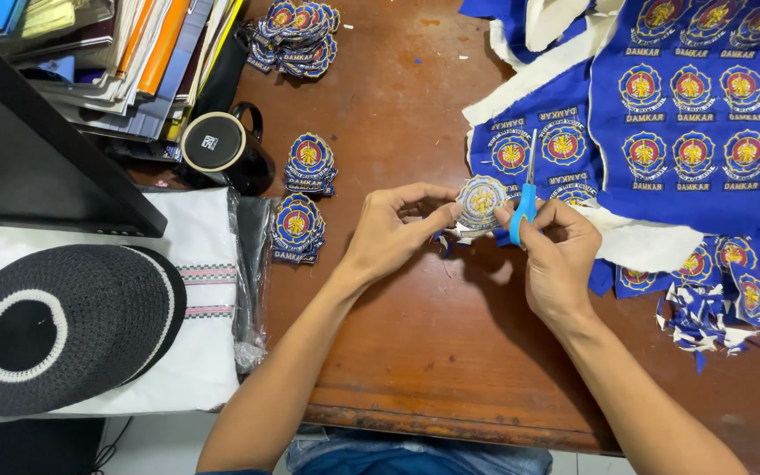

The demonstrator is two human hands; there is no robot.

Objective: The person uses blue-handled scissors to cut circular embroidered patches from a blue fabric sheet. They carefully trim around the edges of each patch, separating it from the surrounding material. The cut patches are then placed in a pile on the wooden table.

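My left hand [393, 230] pinches a round embroidered patch [480, 201], seen from its pale back side, above the brown wooden table [415, 352]. My right hand [556, 255] grips small blue-handled scissors [526, 195], blades pointing up along the patch's right edge. Blue and white fabric trimmings hang under the patch.
A large blue cloth sheet of uncut patches [697, 105] covers the right side, with scraps [701, 317] below it. Piles of cut patches [310, 165] [298, 227] [296, 35] lie left of centre. A black mug [220, 149], stacked papers [134, 62], a black knitted cap [63, 325] on white cloth are at left.
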